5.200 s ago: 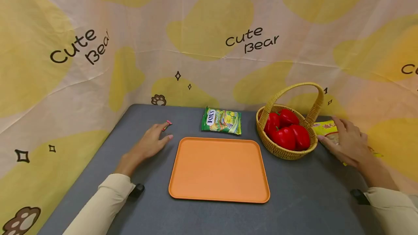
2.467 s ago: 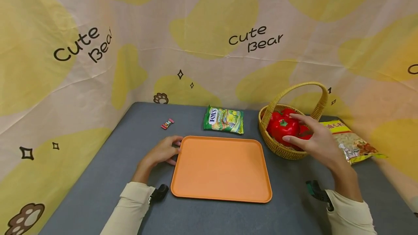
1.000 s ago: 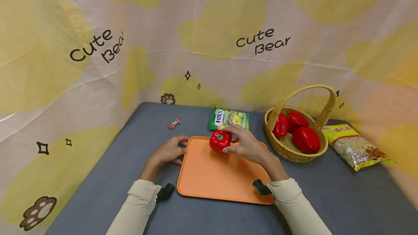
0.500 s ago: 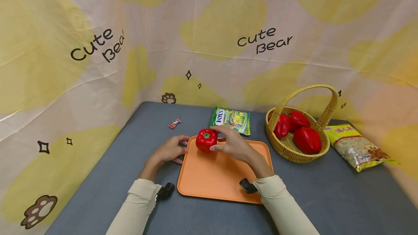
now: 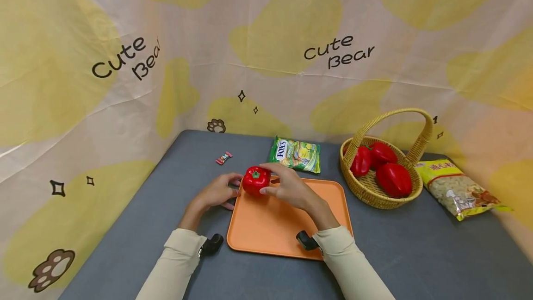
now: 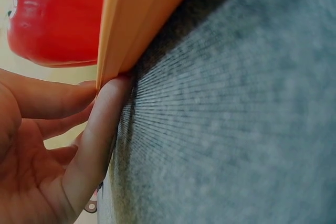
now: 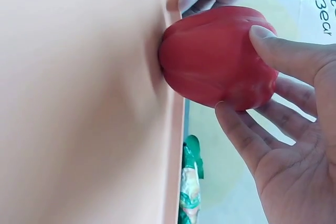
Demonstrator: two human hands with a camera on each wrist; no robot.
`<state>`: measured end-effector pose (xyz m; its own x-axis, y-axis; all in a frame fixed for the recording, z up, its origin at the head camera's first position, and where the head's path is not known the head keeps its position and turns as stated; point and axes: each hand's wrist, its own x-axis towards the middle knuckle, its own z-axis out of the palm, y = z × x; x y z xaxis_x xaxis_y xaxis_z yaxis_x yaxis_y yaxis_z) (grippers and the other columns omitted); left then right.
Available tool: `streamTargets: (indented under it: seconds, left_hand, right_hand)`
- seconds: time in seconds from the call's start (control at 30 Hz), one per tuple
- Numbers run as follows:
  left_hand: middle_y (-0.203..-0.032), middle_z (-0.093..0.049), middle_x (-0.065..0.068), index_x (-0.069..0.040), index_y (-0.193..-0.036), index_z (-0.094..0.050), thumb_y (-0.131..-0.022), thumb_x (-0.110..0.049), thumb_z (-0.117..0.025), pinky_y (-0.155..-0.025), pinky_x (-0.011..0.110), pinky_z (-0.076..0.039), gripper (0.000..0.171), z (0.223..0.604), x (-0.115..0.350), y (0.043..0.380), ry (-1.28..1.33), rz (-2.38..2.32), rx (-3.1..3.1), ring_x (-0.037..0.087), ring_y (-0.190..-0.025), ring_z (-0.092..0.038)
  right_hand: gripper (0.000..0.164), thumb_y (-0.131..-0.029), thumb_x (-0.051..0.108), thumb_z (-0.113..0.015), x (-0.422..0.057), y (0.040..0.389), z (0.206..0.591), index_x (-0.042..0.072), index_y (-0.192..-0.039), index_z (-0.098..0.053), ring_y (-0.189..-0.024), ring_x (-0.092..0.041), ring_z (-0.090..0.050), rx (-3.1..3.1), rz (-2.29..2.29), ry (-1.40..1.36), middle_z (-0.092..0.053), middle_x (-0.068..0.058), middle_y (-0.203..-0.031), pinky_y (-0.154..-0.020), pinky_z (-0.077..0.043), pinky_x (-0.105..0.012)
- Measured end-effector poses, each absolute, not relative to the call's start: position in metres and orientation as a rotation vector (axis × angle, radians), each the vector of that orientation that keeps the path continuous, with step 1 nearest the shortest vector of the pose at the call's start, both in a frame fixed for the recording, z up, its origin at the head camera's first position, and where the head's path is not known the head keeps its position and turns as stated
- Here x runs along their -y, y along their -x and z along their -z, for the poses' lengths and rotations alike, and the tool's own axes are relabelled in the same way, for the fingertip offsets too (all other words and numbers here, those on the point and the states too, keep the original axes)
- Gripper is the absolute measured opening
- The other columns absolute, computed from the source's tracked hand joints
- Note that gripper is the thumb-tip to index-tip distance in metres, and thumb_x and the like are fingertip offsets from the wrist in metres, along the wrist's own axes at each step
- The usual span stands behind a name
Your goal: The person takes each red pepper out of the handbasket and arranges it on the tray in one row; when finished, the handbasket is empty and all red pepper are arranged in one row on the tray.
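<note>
A red bell pepper (image 5: 256,181) is upright at the far left corner of the orange tray (image 5: 279,228), its green stem facing up. My right hand (image 5: 288,189) grips it from the right, thumb on one side and fingers on the other; in the right wrist view the pepper's base (image 7: 170,51) is right at the tray surface. At the tray's left edge, my left hand (image 5: 217,192) pinches the rim, with fingertips above and below it in the left wrist view. The pepper (image 6: 58,19) shows just beyond that rim.
A wicker basket (image 5: 376,202) with 3 red peppers (image 5: 393,180) stands to the right, its tall handle arching up. Beside it lies a yellow food bag (image 5: 458,189). A green FOX'S packet (image 5: 296,154) lies behind the tray, a small wrapped candy (image 5: 224,158) farther left.
My right hand reached into the basket, took one pepper out and carried it left to the tray's far left corner. My left hand moved from beside the candy to the tray's rim.
</note>
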<state>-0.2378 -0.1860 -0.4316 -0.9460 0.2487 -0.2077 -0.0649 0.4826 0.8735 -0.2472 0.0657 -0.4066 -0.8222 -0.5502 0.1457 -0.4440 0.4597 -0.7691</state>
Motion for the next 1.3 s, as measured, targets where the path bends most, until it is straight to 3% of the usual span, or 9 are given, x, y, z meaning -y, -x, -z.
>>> streamTargets:
  seconds: [0.67,1.0,1.23,1.3]
  left_hand:
    - [-0.137,-0.058,0.025,0.005,-0.151,-0.049,-0.098,-0.002,-0.059,-0.067,0.042,-0.067,0.054,0.432,0.186,0.239,-0.167,-1.473,-2.397,0.030,-0.106,-0.069]
    - [-0.137,-0.058,0.026,0.007,-0.150,-0.049,-0.098,-0.001,-0.059,-0.067,0.042,-0.067,0.053,0.434,0.185,0.240,-0.177,-1.483,-2.391,0.030,-0.106,-0.069]
    - [-0.137,-0.056,0.028,0.008,-0.150,-0.048,-0.098,0.000,-0.059,-0.066,0.044,-0.067,0.054,0.434,0.187,0.239,-0.211,-1.509,-2.378,0.030,-0.106,-0.068]
    - [-0.137,-0.056,0.027,0.008,-0.150,-0.049,-0.098,0.000,-0.060,-0.066,0.043,-0.067,0.054,0.433,0.187,0.239,-0.203,-1.506,-2.379,0.029,-0.105,-0.068]
  right_hand:
    - [0.066,-0.095,0.021,-0.081,-0.058,0.246,0.411,0.011,-0.154,-0.054,-0.134,-0.031,-0.057,-2.589,1.330,0.852,-0.056,-0.010,-0.153,-0.101,-0.061,-0.044]
    - [0.073,-0.094,0.028,-0.082,-0.073,0.240,0.403,0.011,-0.157,-0.050,-0.139,-0.038,-0.053,-2.640,1.309,0.876,-0.052,-0.009,-0.157,-0.109,-0.054,-0.058]
    - [0.069,-0.095,0.028,-0.082,-0.099,0.233,0.394,0.012,-0.155,-0.053,-0.146,-0.040,-0.047,-2.754,1.234,0.910,-0.054,-0.010,-0.156,-0.109,-0.053,-0.060]
    - [0.068,-0.095,0.028,-0.082,-0.109,0.231,0.393,0.013,-0.155,-0.054,-0.141,-0.040,-0.052,-2.799,1.201,0.914,-0.056,-0.011,-0.153,-0.107,-0.054,-0.059]
